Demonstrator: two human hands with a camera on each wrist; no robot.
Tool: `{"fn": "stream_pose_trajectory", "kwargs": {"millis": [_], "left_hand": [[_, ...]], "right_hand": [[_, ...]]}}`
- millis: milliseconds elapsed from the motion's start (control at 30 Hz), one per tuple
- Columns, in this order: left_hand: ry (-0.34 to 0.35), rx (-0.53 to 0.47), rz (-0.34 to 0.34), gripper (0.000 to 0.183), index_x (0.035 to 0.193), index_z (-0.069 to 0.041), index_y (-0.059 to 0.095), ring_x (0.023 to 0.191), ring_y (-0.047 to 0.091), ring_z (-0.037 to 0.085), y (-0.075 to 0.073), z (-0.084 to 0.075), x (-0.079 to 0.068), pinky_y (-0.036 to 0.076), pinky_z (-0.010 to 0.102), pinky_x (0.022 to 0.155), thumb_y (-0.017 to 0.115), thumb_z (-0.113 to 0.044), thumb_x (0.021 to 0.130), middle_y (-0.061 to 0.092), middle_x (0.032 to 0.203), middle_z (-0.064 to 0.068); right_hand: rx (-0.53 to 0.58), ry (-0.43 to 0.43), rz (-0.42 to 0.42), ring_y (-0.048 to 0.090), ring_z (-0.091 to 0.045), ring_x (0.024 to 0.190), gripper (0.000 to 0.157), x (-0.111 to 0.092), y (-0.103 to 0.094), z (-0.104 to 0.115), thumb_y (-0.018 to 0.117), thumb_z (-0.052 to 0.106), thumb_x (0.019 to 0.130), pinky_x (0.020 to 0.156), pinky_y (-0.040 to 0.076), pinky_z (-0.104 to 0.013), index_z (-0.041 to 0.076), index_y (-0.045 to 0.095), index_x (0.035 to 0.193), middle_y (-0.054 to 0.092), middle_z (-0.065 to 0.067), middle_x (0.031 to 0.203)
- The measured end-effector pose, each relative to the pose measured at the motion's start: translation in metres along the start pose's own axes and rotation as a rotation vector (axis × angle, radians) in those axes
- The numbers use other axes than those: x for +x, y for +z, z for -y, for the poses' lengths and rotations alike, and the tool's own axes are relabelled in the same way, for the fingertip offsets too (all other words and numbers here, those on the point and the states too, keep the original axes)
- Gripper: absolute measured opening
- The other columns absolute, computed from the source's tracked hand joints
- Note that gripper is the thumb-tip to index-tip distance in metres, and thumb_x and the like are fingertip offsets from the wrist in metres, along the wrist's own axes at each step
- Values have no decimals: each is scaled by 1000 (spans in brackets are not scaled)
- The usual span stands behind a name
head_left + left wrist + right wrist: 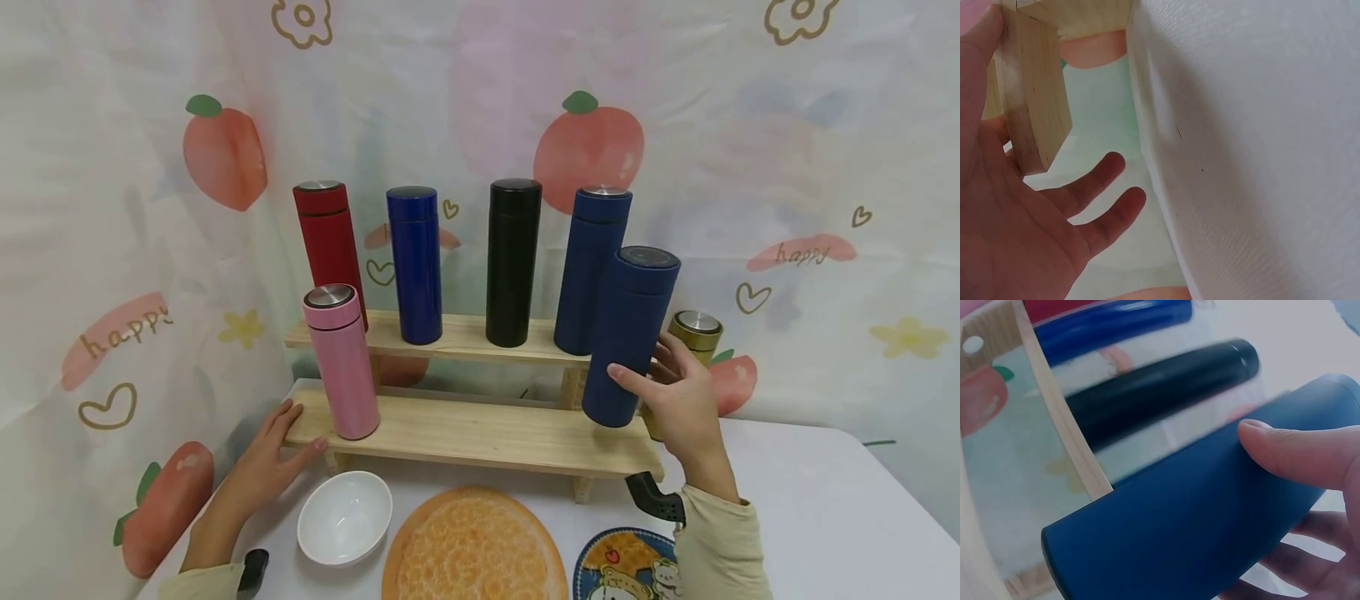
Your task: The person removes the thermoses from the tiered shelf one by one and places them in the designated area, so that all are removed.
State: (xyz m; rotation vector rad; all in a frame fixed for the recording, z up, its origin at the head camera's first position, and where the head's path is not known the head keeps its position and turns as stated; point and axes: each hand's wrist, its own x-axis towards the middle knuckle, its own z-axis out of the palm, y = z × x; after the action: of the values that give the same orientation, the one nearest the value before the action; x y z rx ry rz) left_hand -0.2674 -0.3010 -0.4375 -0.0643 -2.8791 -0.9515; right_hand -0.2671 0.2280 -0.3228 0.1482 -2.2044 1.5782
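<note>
My right hand [686, 400] grips a navy blue thermos bottle [630, 333], thumb on the near side and fingers round the far side. The bottle tilts slightly, its base overlapping the right end of the lower shelf board in the head view. My left hand [262, 467] holds the left end of the two-tier wooden shelf [480, 433], thumb in front and some fingers behind the board; two other fingers stick out free in the left wrist view. Beside that hand, a pink thermos bottle [345, 367] stands upright on the lower board.
On the upper board stand red [326, 237], glossy blue [415, 267], black [513, 262] and navy [588, 267] bottles. A gold bottle [697, 329] is partly hidden behind my right hand. In front lie a white bowl [345, 517], a round golden mat [472, 550] and a cartoon-printed mat [622, 567].
</note>
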Motion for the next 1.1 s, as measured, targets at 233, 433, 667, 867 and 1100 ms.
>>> {"fn": "stream_pose_trajectory", "kwargs": {"millis": [233,433,667,867,1100], "left_hand": [[20,5,-13,99,166,3,25,153,21,59,0,0,-2,27,80,113,66,-59,102,14,173,29],[26,5,-21,99,166,4,26,153,21,59,0,1,-1,27,80,113,66,-59,101,15,173,29],[22,5,-14,100,166,4,25,153,21,60,0,1,0,27,80,114,66,-59,101,14,173,29],[9,4,4,101,167,4,22,153,20,60,-2,-1,1,26,80,113,66,-59,101,12,173,29],[15,-3,3,99,166,5,23,153,20,60,-1,-1,0,27,80,114,66,-57,102,12,173,30]], "right_hand": [[23,54,-64,50,-38,139,82,2,-21,-7,83,19,97,114,49,-44,13,39,167,49,-18,159],[-9,82,-95,48,-44,144,85,1,-38,-11,81,26,99,99,59,-36,15,34,169,43,-23,164],[-39,112,-153,56,-19,126,83,1,-57,-22,81,26,99,74,58,-17,20,37,169,46,-22,163],[-33,141,-200,56,-18,126,83,1,-70,-33,81,25,98,87,58,-22,23,38,168,44,-19,165],[12,215,-236,43,-37,147,85,3,-81,-48,79,26,100,121,34,-61,27,32,170,36,-13,171]]}}
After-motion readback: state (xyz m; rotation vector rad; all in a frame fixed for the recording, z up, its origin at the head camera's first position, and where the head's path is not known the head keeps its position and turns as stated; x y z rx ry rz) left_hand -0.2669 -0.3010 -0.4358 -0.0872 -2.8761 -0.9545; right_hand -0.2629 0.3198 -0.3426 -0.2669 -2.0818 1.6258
